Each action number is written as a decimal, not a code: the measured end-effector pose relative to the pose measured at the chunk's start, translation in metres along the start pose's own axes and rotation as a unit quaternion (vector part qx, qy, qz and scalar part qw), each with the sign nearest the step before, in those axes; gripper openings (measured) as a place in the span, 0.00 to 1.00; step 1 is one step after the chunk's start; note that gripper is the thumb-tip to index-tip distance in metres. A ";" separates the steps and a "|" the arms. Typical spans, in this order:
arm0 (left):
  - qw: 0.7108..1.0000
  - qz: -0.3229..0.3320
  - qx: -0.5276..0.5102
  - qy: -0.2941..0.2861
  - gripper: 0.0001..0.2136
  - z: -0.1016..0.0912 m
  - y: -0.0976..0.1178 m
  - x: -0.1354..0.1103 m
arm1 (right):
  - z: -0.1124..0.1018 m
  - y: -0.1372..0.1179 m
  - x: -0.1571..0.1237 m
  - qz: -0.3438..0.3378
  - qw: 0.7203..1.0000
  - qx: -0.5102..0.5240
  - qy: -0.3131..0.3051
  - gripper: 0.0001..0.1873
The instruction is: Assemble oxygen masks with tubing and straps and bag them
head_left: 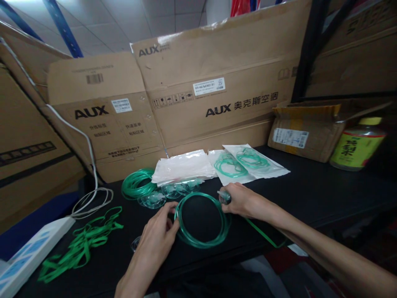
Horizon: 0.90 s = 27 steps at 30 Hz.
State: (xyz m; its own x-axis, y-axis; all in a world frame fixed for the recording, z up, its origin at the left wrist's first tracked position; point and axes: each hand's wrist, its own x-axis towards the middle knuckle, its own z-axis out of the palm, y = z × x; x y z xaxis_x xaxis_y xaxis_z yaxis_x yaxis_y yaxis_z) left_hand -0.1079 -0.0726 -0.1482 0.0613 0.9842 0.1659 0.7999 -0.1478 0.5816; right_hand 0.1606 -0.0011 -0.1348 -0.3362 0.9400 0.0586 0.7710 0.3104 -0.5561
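A coil of green clear tubing (203, 243) stands between my hands above the black table. My left hand (159, 229) pinches the left side of the coil between thumb and fingers. In my right hand (240, 200), the fingers are closed around a small clear plastic piece (224, 197), which looks like an oxygen mask, at the coil's right edge. A flat green elastic strap (262, 232) trails from under my right hand toward the table's front edge. Partly hidden behind my left wrist lies a small clear ring-shaped piece (135, 243).
Behind the coil lie clear masks (153, 200), another tubing coil (136, 184), a stack of white pouches (182, 165) and pouches with packed tubing (252, 159). Green straps (83, 244) and a power strip (37, 252) are left. A cardboard box (304, 134) and bottle (356, 145) stand right.
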 end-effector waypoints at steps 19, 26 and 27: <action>0.997 -0.056 -0.052 -0.025 0.32 -0.004 0.009 0.004 | 0.007 0.005 -0.009 -0.037 0.990 0.126 0.056 0.06; 0.999 -0.015 0.034 -0.019 0.27 0.003 0.019 0.010 | 0.009 0.000 -0.016 -0.030 0.989 0.127 0.069 0.06; 0.998 -0.010 0.046 -0.028 0.26 0.003 0.018 0.010 | 0.009 -0.001 -0.016 -0.026 0.989 0.126 0.075 0.06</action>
State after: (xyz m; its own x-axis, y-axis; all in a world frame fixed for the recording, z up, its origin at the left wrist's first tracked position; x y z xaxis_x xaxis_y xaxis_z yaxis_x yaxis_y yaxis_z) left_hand -0.0909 -0.0650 -0.1386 0.0759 0.9913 0.1075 0.8527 -0.1204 0.5083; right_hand 0.1604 -0.0173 -0.1429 -0.2735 0.9400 0.2041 0.5894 0.3314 -0.7368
